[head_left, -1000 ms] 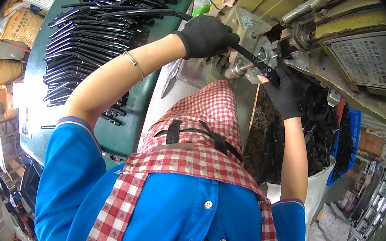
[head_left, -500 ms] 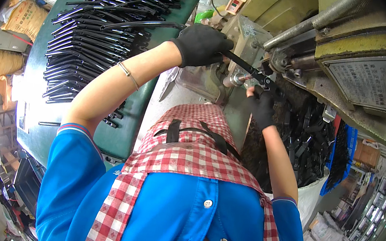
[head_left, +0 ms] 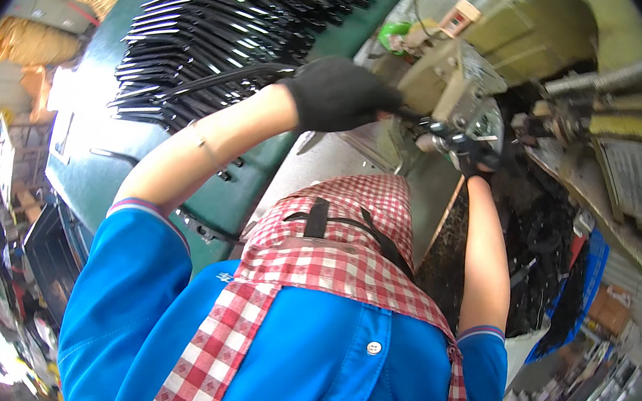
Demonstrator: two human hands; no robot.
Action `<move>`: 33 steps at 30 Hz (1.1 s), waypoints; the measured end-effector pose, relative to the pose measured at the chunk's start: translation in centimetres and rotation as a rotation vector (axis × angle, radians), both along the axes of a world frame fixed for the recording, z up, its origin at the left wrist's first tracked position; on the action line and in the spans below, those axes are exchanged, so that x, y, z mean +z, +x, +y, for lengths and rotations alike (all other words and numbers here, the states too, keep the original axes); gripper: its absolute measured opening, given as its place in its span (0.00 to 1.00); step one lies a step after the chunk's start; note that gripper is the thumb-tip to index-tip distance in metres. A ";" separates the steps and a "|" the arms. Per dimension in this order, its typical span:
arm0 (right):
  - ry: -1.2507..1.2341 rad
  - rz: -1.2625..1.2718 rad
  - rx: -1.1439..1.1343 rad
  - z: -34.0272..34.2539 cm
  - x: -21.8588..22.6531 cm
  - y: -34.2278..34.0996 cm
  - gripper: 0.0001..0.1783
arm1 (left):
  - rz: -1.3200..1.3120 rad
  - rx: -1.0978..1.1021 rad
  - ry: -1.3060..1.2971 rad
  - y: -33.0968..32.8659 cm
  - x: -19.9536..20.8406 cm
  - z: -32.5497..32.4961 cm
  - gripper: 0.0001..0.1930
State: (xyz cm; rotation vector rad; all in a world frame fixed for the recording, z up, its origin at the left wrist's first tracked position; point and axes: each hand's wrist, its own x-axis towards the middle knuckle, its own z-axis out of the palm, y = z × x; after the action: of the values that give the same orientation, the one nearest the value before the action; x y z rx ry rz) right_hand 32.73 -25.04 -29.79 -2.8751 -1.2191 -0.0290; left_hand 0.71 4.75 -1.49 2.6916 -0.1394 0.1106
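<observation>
A long, bent black metal tube (head_left: 257, 70) runs across the front of a machine. My left hand (head_left: 341, 96), in a black glove, is closed around its middle. At the tube's right end, by the machine's metal fixture (head_left: 429, 142), my gloved right hand (head_left: 479, 158) closes on the end piece; its fingers are dark and partly blurred. Left of my hands, many similar black tubes (head_left: 204, 39) lie in overlapping rows on a green table (head_left: 95, 102).
Greenish machine housing (head_left: 625, 172) rises at the right, with a small switch box (head_left: 460, 18) at the back. Below my right arm is a heap of black parts (head_left: 535, 269) beside a blue sheet (head_left: 589, 268). Yellowish sacks (head_left: 32, 53) stand at far left.
The whole view has shifted, so the table and machine sit farther right in it. My right hand has moved up and away from me along the tube's end. My left hand keeps its grip.
</observation>
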 end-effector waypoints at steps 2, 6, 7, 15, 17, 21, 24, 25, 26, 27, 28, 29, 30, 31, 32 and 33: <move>-0.009 0.167 -0.112 5.1 7.9 -5.3 0.18 | 0.184 0.188 0.057 -6.4 -1.4 2.4 0.10; 0.061 0.203 -0.205 2.5 6.7 -4.2 0.18 | 0.445 0.290 0.146 -18.3 -4.5 7.7 0.07; 0.084 0.210 -0.183 2.4 6.6 -4.3 0.18 | 0.551 0.425 0.141 -21.1 -4.8 7.8 0.07; 0.339 0.314 -0.011 2.0 5.0 -2.0 0.21 | 0.252 0.944 0.205 -34.3 -14.5 5.3 0.09; 0.448 0.458 -0.025 1.3 4.3 -1.3 0.20 | 0.175 1.206 -0.039 -35.2 -16.4 4.6 0.08; 0.593 0.373 0.036 0.9 4.0 -0.3 0.12 | -0.003 1.191 0.316 -33.3 -17.0 4.1 0.13; 0.927 1.066 -0.129 0.7 7.9 -1.2 0.05 | 0.185 1.068 0.130 -30.1 -15.6 4.0 0.20; 1.107 1.149 -0.129 2.9 13.5 -5.7 0.04 | 0.218 1.060 0.170 -30.2 -15.7 3.8 0.18; 1.185 1.246 -0.189 3.6 17.1 -8.0 0.05 | 0.150 0.949 0.285 -30.9 -16.8 4.4 0.18; 1.188 1.370 -0.241 3.3 18.9 -8.7 0.07 | 0.182 0.869 0.299 -30.7 -16.9 5.1 0.17; 1.213 1.417 -0.170 3.5 21.0 -9.7 0.07 | 0.216 0.798 0.315 -30.4 -16.5 5.3 0.17; 1.238 1.469 -0.095 4.0 23.2 -10.7 0.07 | 0.223 0.786 0.311 -29.6 -15.5 5.1 0.16; 1.252 1.520 -0.012 4.5 24.7 -11.7 0.08 | 0.229 0.782 0.301 -29.2 -15.0 5.0 0.16; 1.204 1.422 -0.071 4.9 25.6 -12.2 0.06 | 0.247 0.790 0.290 -29.2 -15.1 5.1 0.16; 1.152 1.329 -0.125 5.3 26.1 -12.5 0.04 | 0.248 0.803 0.290 -29.0 -14.9 5.0 0.16; 1.096 1.236 -0.177 5.3 26.4 -12.5 0.04 | 0.225 0.797 0.313 -29.1 -15.2 4.9 0.17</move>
State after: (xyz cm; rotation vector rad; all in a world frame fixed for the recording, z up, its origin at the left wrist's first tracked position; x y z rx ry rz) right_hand 20.19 -19.70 -3.42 -1.4702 -0.4088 0.6960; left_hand -28.38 9.68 -16.71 2.8667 1.0646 0.0223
